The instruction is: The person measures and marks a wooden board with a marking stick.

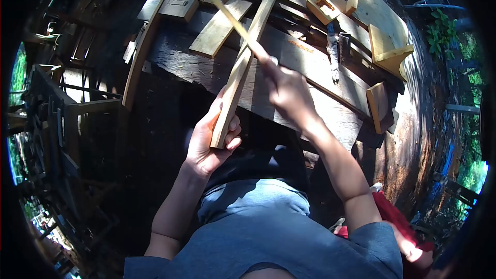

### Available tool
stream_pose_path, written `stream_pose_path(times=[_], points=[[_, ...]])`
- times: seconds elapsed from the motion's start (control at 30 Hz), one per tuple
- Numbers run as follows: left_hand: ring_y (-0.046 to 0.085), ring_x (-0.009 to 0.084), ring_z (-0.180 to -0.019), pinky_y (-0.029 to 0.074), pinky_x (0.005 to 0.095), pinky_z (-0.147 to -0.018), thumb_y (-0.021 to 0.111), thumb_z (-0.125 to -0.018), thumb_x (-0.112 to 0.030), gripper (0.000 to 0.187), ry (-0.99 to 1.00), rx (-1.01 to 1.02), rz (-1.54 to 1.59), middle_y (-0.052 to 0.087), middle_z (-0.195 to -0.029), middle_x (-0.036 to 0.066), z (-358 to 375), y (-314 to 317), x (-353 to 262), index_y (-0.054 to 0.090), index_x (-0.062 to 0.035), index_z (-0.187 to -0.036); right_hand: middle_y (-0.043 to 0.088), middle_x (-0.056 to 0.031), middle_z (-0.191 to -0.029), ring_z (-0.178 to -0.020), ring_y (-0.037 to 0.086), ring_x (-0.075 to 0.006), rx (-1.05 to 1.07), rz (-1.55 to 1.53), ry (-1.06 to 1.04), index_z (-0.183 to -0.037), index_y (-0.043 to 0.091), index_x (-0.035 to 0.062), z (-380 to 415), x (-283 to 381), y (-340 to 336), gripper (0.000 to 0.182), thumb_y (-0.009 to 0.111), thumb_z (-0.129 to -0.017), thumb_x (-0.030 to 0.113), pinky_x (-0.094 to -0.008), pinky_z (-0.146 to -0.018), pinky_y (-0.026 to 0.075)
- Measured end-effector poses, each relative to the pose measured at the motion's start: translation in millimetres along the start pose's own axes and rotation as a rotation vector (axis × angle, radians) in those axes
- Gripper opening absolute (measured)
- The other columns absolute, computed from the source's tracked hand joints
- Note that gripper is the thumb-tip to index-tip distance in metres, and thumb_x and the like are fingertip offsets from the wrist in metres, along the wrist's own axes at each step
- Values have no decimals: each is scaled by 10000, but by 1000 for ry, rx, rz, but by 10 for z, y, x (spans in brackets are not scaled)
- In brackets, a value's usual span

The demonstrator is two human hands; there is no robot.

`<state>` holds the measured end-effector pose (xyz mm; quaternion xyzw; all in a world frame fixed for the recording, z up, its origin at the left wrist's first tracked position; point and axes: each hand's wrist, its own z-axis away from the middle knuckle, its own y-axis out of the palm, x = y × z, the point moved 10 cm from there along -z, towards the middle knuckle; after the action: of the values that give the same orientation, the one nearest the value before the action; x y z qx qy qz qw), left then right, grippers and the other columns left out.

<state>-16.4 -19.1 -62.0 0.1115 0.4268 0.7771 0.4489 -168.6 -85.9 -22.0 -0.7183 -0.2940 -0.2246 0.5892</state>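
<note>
My left hand is wrapped round the near end of a long wooden strip, palm under it and fingers curled over its right side. The strip slants up and away over the workbench. My right hand is closed on a thin, light-coloured stick, its thumb and index finger stretched along it. The stick points up and left and crosses over the strip in this view. Its kind does not show clearly. A flat board lies on the bench just left of the strip.
A small wooden block with a square recess, a dark-stained tool and a wooden bracket lie toward the right. A curved wooden piece stands nearer me. At lower right is a person in red. Wooden frames stand at left.
</note>
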Motion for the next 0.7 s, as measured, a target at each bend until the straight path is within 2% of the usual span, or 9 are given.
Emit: stream_pose_path(times=[0.07, 0.1, 0.17, 0.3, 0.37, 0.47, 0.57, 0.67, 0.7], points=[[423, 127, -554, 402, 254, -473, 471, -1036, -303, 456, 27, 21, -36, 489, -732, 48, -19, 35, -32, 370, -239, -1475, 673, -215, -798, -710, 678, -383, -48, -28, 64, -1461, 423, 254, -511, -263, -150, 533, 500, -942, 162, -490, -673, 546], [424, 127, -555, 400, 254, -473, 474, -1034, -302, 460, 26, 37, -14, 492, -732, 49, -19, 37, -44, 367, -239, -1477, 676, -229, -818, -729, 680, -389, 25, 23, 245, -1456, 437, 247, -710, -370, -185, 517, 490, -949, 160, -474, -692, 544], [425, 127, -555, 399, 253, -473, 477, -1033, -301, 464, 35, 51, 9, 495, -732, 50, 11, 58, -78, 364, -240, -1479, 677, -239, -945, -831, 670, -409, 10, 66, 253, -1463, 421, 302, -870, -461, -167, 539, 487, -953, 140, -461, -753, 514], [432, 127, -561, 383, 254, -468, 466, -1036, -292, 479, 35, 43, 32, 498, -724, 53, -20, 34, -113, 339, -243, -1496, 656, -215, -762, -747, 683, -384, -44, -78, 51, -1450, 449, 287, -377, -66, -150, 572, 517, -908, 120, -471, -733, 554], [431, 125, -561, 378, 253, -466, 460, -1037, -296, 480, 6, 65, 50, 499, -726, 55, 2, 45, -93, 334, -255, -1498, 649, -212, -759, -759, 685, -370, 133, -48, 118, -1442, 469, 279, 39, 111, 10, 579, 512, -896, 93, -461, -721, 546], [406, 126, -549, 369, 252, -463, 424, -1049, -281, 421, -4, 30, 59, 486, -739, 62, 17, 52, -67, 375, -251, -1466, 668, -205, -836, -800, 684, -366, 24, -73, -6, -1451, 454, 289, -100, -69, -37, 587, 507, -898, 102, -473, -718, 537], [387, 133, -539, 362, 258, -456, 390, -1060, -264, 363, 14, 28, 42, 476, -753, 78, 1, 40, -75, 431, -227, -1419, 654, -255, -768, -683, 648, -434, -59, -19, 192, -1449, 444, 248, -807, -524, -237, 493, 483, -964, 170, -505, -633, 506], [387, 142, -536, 361, 265, -451, 385, -1060, -272, 336, -7, 26, 120, 481, -751, 84, 25, 72, -87, 457, -211, -1383, 665, -252, -816, -695, 650, -428, -94, -63, 140, -1462, 422, 253, -1050, -627, -254, 490, 460, -977, 192, -510, -646, 505], [387, 142, -536, 361, 265, -451, 385, -1060, -272, 336, 2, 30, 123, 481, -751, 84, 31, 85, -104, 457, -211, -1383, 658, -262, -948, -836, 653, -418, 18, -73, 263, -1456, 436, 239, -926, -461, -298, 476, 457, -983, 190, -476, -741, 511]])
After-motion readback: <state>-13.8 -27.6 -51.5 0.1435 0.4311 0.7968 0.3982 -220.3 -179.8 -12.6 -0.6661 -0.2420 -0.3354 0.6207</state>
